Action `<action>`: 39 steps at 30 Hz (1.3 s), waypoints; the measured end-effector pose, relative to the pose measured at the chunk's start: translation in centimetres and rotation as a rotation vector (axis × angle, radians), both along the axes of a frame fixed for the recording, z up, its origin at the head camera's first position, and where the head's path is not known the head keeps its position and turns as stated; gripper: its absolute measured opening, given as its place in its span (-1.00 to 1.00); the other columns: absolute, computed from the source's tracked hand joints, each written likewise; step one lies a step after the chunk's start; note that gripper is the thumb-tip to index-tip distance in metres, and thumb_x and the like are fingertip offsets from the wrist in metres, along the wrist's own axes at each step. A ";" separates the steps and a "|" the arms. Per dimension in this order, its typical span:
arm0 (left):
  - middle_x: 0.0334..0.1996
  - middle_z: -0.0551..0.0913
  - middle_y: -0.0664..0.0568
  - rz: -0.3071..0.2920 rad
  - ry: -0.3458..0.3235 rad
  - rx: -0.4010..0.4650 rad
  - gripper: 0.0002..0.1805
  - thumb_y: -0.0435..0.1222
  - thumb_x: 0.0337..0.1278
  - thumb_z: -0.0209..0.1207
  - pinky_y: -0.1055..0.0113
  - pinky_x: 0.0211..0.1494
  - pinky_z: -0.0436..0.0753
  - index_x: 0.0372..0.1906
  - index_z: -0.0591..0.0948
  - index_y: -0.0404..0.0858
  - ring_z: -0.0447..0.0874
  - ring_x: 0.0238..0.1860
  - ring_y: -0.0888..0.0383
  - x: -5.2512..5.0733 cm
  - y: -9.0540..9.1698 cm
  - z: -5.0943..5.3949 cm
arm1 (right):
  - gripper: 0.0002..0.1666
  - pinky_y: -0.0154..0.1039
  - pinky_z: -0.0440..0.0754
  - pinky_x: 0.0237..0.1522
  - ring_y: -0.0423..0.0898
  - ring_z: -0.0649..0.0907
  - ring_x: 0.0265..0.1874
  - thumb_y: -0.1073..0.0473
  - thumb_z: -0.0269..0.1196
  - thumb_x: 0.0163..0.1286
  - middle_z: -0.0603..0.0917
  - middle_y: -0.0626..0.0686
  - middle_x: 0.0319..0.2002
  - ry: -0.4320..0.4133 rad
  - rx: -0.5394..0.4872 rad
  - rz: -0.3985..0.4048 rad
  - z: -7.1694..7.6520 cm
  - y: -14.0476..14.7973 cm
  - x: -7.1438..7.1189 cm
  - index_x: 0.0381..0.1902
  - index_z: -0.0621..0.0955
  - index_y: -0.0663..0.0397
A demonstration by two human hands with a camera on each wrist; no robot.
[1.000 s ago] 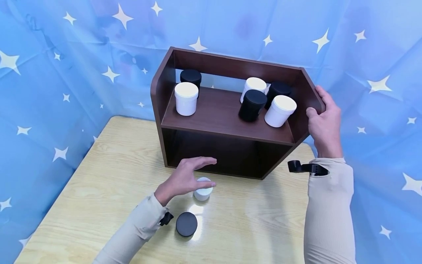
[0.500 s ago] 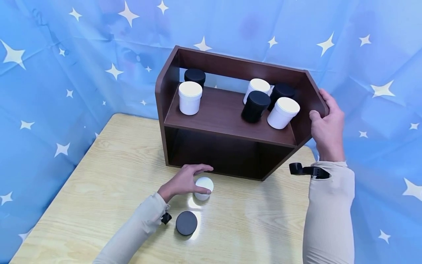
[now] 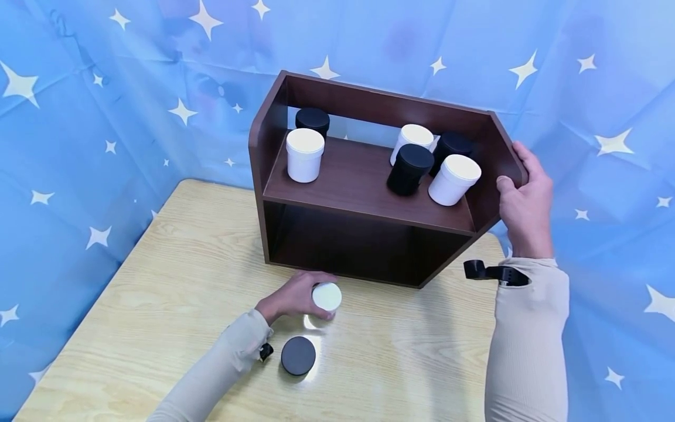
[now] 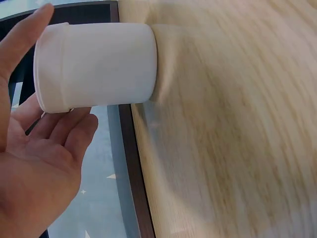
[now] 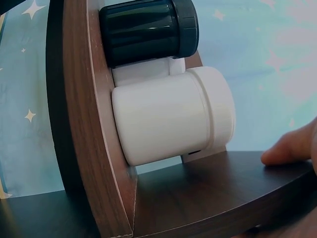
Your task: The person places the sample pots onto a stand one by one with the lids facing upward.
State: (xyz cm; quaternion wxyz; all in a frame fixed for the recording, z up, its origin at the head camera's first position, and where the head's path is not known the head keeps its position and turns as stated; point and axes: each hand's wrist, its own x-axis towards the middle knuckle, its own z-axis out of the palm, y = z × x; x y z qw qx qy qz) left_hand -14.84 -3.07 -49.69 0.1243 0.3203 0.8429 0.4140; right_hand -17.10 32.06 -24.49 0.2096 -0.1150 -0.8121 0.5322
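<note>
A white lidded jar [image 3: 327, 298] stands upright on the wooden table [image 3: 211, 234], just in front of a dark brown shelf [image 3: 348, 214]. My left hand [image 3: 295, 296] is curled round this jar near its lid, fingers on the far side and thumb on the near side. In the left wrist view, the white jar [image 4: 99, 67] has its base on the table. My right hand [image 3: 527, 202] grips the shelf's right side panel [image 3: 495, 170], with the thumb on the inner face. Close to the left forearm sits a black-lidded jar [image 3: 298, 356], seen from above.
On the upper board, a white jar [image 3: 304, 155] and a black jar [image 3: 313, 120] stand at the left. Several black and white jars cluster at the right, including a white jar [image 3: 454, 180] beside the side panel. A blue star-patterned cloth [image 3: 105, 117] hangs behind and around the table.
My left hand has lowered onto the white jar, and its fingers and thumb have closed in around it. My right hand has kept its hold on the shelf's side.
</note>
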 end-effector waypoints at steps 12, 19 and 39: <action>0.09 0.74 0.02 -0.014 -0.009 -0.011 -0.17 -0.20 -0.36 0.60 0.22 0.11 0.57 0.25 0.61 -0.16 0.68 0.06 0.07 0.0 -0.3 -0.7 | -0.25 -0.38 0.45 0.12 -0.09 0.41 0.31 0.33 -0.08 0.46 0.27 -0.10 0.53 -0.030 0.024 -0.006 0.1 -0.1 -0.1 0.50 0.29 -0.44; 0.18 0.70 0.04 -0.021 -0.033 0.000 -0.17 -0.20 -0.35 0.60 0.19 0.15 0.56 0.25 0.61 -0.12 0.66 0.13 0.08 0.2 -0.6 -1.3 | -0.24 -0.43 0.46 0.09 -0.10 0.42 0.31 0.35 -0.07 0.44 0.27 -0.09 0.53 -0.019 0.010 0.005 -0.1 -0.1 -0.1 0.50 0.30 -0.39; 0.10 0.73 0.06 -0.021 -0.051 0.008 -0.20 -0.21 -0.35 0.61 0.27 0.11 0.53 0.22 0.63 -0.10 0.67 0.04 0.12 0.0 -0.8 -0.8 | -0.25 -0.37 0.46 0.15 -0.08 0.40 0.33 0.36 -0.07 0.45 0.26 -0.11 0.54 -0.004 -0.037 0.014 0.0 0.1 0.0 0.50 0.32 -0.38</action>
